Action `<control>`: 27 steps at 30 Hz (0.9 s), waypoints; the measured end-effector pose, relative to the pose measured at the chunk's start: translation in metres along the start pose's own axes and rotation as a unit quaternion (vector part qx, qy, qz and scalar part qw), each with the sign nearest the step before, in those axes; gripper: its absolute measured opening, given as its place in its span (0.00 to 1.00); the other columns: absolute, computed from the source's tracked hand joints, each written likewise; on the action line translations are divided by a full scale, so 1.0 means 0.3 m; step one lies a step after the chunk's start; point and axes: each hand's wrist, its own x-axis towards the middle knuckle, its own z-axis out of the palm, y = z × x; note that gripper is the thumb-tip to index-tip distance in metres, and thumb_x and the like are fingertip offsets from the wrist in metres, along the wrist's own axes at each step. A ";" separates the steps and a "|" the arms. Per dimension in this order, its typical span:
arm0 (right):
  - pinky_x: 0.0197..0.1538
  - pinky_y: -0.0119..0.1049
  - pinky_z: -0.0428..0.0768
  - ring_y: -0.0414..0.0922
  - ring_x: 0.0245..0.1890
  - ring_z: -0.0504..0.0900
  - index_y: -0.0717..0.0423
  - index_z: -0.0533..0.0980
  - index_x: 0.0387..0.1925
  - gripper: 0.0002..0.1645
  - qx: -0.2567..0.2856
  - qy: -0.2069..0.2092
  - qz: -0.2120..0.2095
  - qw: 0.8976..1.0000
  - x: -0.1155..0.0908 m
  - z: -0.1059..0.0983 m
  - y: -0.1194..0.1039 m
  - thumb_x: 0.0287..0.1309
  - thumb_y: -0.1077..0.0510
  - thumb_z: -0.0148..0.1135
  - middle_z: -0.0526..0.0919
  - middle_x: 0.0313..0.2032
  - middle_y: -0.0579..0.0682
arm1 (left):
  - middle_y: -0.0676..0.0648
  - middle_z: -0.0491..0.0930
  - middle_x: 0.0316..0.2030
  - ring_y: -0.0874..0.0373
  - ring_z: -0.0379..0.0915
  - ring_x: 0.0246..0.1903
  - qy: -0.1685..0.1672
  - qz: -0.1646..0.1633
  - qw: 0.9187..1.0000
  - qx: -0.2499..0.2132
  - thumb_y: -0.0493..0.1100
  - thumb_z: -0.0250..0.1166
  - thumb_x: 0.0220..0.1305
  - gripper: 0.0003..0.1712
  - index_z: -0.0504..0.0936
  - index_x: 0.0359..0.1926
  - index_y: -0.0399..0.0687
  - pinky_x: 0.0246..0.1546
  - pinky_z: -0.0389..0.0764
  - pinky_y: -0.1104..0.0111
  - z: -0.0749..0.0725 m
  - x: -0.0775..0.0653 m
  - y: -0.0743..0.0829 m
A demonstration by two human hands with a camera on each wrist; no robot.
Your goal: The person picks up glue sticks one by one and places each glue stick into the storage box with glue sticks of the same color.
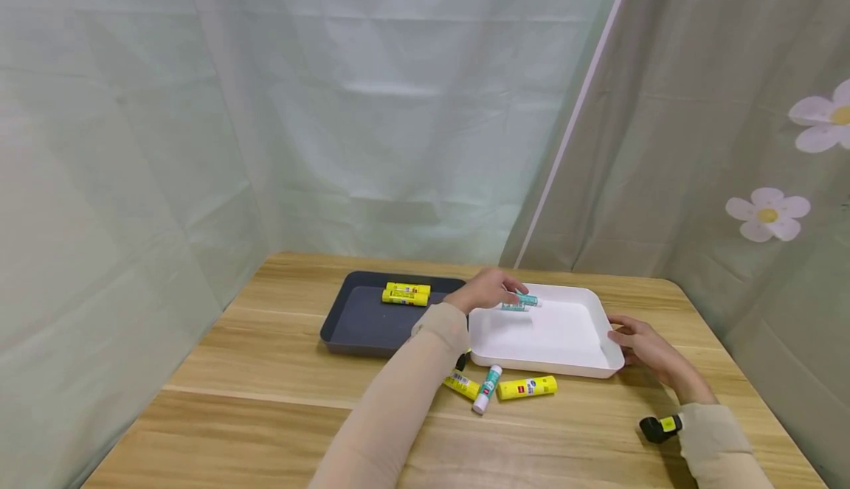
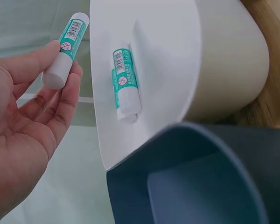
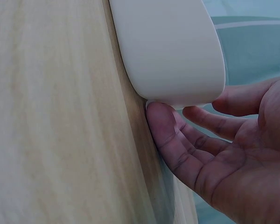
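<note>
My left hand [image 1: 490, 290] pinches a white-and-green glue stick [image 2: 73, 37] between thumb and fingers, above the left part of the white tray [image 1: 547, 334]. Beneath it, in the left wrist view, two similar glue sticks [image 2: 126, 79] lie together inside that tray. At the tray's right end, my right hand [image 1: 644, 345] holds the wall, its thumb by the rim and its fingers against the outer side, as the right wrist view shows. Left of the white tray, a dark grey tray [image 1: 352, 327] holds two yellow glue sticks [image 1: 406, 294].
On the wooden table [image 1: 265, 386] in front of the trays lie a yellow glue stick [image 1: 527, 388], a white-and-green one [image 1: 488, 389] and another yellow one [image 1: 462, 383], partly behind the left sleeve. Curtains [image 1: 412, 142] hang behind the table.
</note>
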 end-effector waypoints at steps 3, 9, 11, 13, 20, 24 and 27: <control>0.45 0.42 0.84 0.50 0.46 0.81 0.77 0.50 0.76 0.36 -0.005 0.003 0.002 1.000 0.001 0.000 -0.001 0.80 0.59 0.48 0.74 0.56 0.69 | 0.48 0.86 0.54 0.57 0.80 0.51 -0.003 -0.007 1.000 0.001 0.39 0.67 0.72 0.12 0.90 0.54 0.50 0.51 0.81 0.68 0.004 0.010 -0.002; 0.45 0.42 0.84 0.51 0.46 0.81 0.76 0.50 0.76 0.37 -0.005 -0.004 0.000 1.000 0.011 0.010 -0.003 0.80 0.58 0.49 0.73 0.56 0.69 | 0.46 0.86 0.54 0.55 0.80 0.52 -0.001 -0.023 1.000 0.002 0.37 0.68 0.72 0.12 0.90 0.53 0.47 0.50 0.81 0.68 0.002 0.007 -0.002; 0.45 0.42 0.84 0.50 0.46 0.81 0.76 0.50 0.76 0.36 -0.002 -0.003 -0.001 1.000 0.013 0.013 -0.004 0.80 0.59 0.49 0.73 0.56 0.69 | 0.45 0.86 0.53 0.55 0.80 0.51 0.000 -0.026 1.000 0.001 0.37 0.68 0.72 0.12 0.90 0.53 0.47 0.49 0.81 0.68 0.001 0.006 -0.003; 0.45 0.42 0.84 0.50 0.46 0.81 0.76 0.50 0.76 0.36 -0.001 -0.003 -0.002 1.000 0.014 0.014 -0.004 0.80 0.59 0.48 0.73 0.56 0.69 | 0.45 0.86 0.53 0.56 0.80 0.49 0.001 -0.027 1.000 0.004 0.36 0.67 0.72 0.12 0.90 0.53 0.46 0.48 0.81 0.69 0.001 0.007 -0.005; 0.44 0.42 0.84 0.50 0.45 0.81 0.76 0.50 0.76 0.36 -0.001 -0.003 -0.001 1.000 0.011 0.011 -0.005 0.80 0.59 0.48 0.73 0.56 0.69 | 0.48 0.85 0.47 0.61 0.75 0.41 0.004 -0.031 0.999 0.037 0.36 0.68 0.71 0.12 0.91 0.52 0.46 0.40 0.78 0.73 0.013 0.024 -0.027; 0.44 0.41 0.84 0.50 0.45 0.81 0.77 0.49 0.76 0.37 0.000 -0.004 -0.002 1.000 0.002 0.003 -0.007 0.80 0.59 0.48 0.72 0.56 0.70 | 0.48 0.86 0.48 0.61 0.76 0.41 0.002 -0.029 0.998 0.050 0.36 0.68 0.71 0.12 0.91 0.52 0.47 0.40 0.78 0.73 0.025 0.034 -0.031; 0.45 0.41 0.84 0.50 0.46 0.81 0.77 0.49 0.76 0.37 -0.002 -0.002 -0.001 1.000 -0.006 -0.003 -0.007 0.80 0.59 0.48 0.72 0.57 0.71 | 0.49 0.86 0.50 0.61 0.77 0.43 -0.001 -0.025 0.997 0.072 0.36 0.68 0.71 0.12 0.91 0.52 0.48 0.43 0.78 0.74 0.033 0.039 -0.020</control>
